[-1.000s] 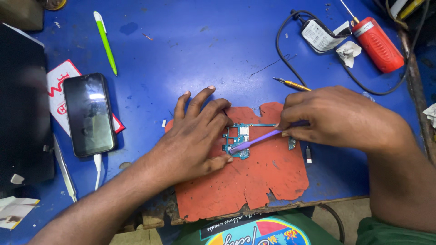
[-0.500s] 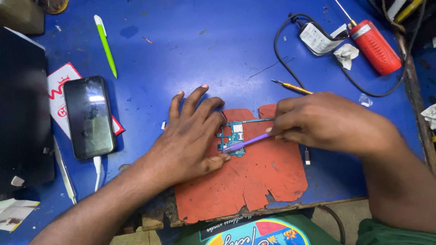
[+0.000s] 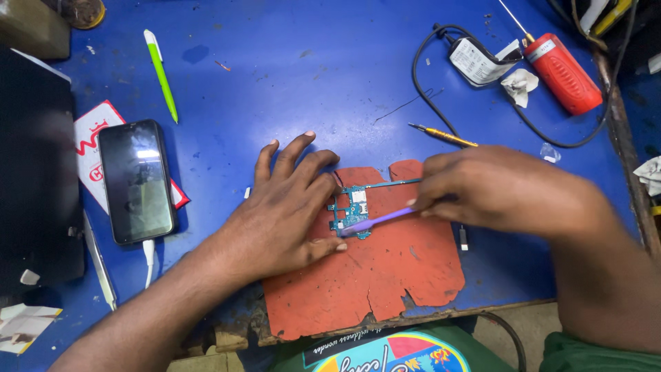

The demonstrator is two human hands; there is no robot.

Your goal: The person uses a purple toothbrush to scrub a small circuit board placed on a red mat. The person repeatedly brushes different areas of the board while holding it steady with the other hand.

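A small teal circuit board (image 3: 354, 204) lies on a worn red mat (image 3: 385, 275) at the table's front edge. My left hand (image 3: 286, 210) rests flat on the mat, fingers spread, its fingertips against the board's left side. My right hand (image 3: 502, 189) pinches a thin purple brush-like tool (image 3: 375, 220). The tool's tip touches the lower edge of the board.
A black phone (image 3: 135, 180) on a cable lies at left over a red-and-white card. A green pen (image 3: 160, 65) lies at the back left. A yellow-handled screwdriver (image 3: 444, 135), a red tool (image 3: 561, 71) with a black cord and a black tray (image 3: 34, 172) surround the blue table (image 3: 310, 76).
My right hand has drawn the purple tool down and left across the board. My left hand has shifted slightly but still rests against the board.
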